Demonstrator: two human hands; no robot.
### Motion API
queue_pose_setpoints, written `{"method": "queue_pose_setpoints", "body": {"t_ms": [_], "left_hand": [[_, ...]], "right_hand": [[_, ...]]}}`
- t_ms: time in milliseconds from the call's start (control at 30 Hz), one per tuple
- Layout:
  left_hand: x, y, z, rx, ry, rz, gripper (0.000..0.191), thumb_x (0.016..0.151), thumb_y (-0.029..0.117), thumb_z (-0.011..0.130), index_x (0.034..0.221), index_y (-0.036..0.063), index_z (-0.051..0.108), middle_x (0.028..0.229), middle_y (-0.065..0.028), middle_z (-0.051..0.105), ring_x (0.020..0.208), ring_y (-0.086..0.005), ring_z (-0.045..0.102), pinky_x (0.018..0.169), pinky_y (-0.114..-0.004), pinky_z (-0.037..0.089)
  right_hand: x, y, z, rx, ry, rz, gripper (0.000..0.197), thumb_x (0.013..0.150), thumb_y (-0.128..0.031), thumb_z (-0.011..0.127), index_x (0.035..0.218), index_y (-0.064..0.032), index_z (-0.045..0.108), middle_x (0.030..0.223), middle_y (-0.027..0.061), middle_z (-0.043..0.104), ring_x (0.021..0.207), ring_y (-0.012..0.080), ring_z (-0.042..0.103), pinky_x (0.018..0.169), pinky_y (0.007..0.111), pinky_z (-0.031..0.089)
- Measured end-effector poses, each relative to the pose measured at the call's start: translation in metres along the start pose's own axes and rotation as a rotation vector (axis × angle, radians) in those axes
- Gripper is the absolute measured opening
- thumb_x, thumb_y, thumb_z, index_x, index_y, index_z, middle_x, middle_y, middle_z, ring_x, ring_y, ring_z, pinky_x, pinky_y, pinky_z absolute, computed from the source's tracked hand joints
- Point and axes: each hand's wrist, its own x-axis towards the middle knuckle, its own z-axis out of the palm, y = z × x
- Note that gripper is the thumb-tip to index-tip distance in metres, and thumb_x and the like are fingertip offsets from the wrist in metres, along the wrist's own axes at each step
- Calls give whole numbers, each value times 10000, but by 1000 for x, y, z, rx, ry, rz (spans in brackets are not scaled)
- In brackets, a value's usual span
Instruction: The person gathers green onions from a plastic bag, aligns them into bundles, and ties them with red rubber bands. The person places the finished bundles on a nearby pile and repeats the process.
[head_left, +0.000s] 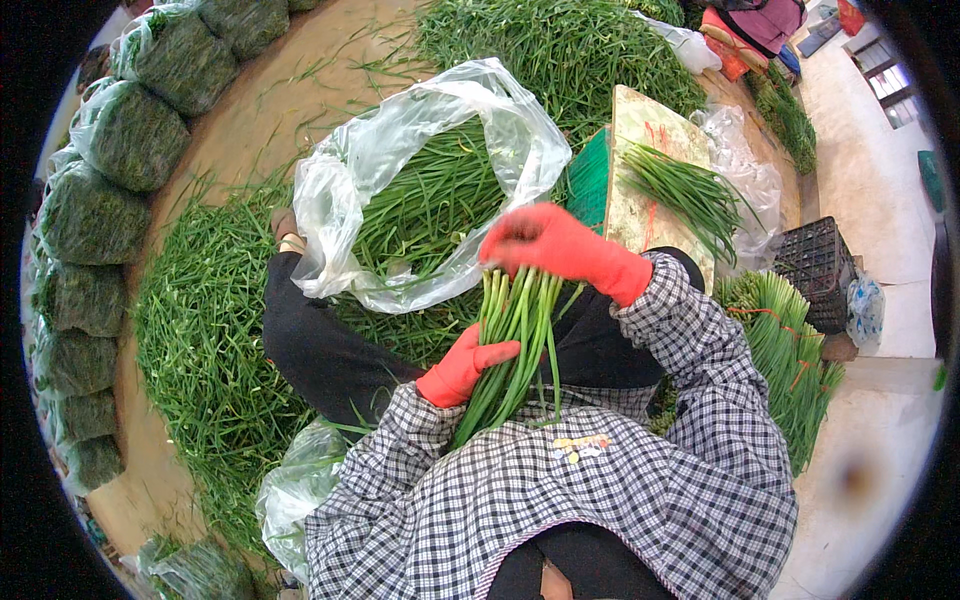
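Observation:
My left hand (469, 366), in a red glove, is closed around a bunch of green garlic chives or similar stalks (517, 330), their pale cut ends pointing away from me. Over those ends bends my right hand (551, 244), also red-gloved and slightly blurred; whether its fingers pinch a stalk cannot be told. Just beyond the hands, a clear plastic bag (330, 180) lies open with more green stalks (435, 195) inside. On a worn board (630, 202) to the right rests a small loose bunch (682, 187).
Heaps of green leaves (202, 322) surround my legs. Tied bundles (780, 337) lie at the right beside a black plastic crate (810, 262). Packed bags of greens (131, 135) line the left edge. Crumpled plastic (742, 150) lies beyond the board.

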Motion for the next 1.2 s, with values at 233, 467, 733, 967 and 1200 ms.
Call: {"method": "queue_pose_setpoints", "body": {"t_ms": [233,467,733,967,1200], "left_hand": [[-7,17,16,23,75,29,476,815,207,622,1236,10,518,1084,-83,625,926,-167,611,808,-297,493],[-9,21,13,-47,51,92,495,799,243,636,1212,-2,513,1076,-94,616,957,-182,609,841,-305,483],[-9,5,9,51,95,171,511,737,283,686,1146,11,545,962,-73,636,825,-152,606,729,-280,490],[-7,18,16,2,31,111,546,781,259,663,1228,-6,493,1055,-102,614,932,-185,611,818,-311,495],[-12,15,6,4,-5,163,686,855,451,575,1340,12,369,1167,-133,576,1019,-220,596,894,-335,471]], "right_hand": [[-14,-11,-75,-106,294,-100,263,877,-201,609,1080,-36,633,954,73,651,870,123,614,810,269,488],[-39,-30,-24,-746,-90,30,408,900,-421,523,866,-39,661,744,169,639,703,340,626,639,405,487],[-29,4,-19,-977,386,-302,327,878,-356,569,735,-66,620,604,149,560,562,339,575,503,423,435],[-18,-39,-44,-777,207,-445,393,800,-336,657,1080,-61,623,1080,145,614,1008,305,577,868,380,454],[-1,-20,0,-538,-216,-188,317,772,-292,680,883,4,660,826,129,658,818,251,634,764,368,491]]}}
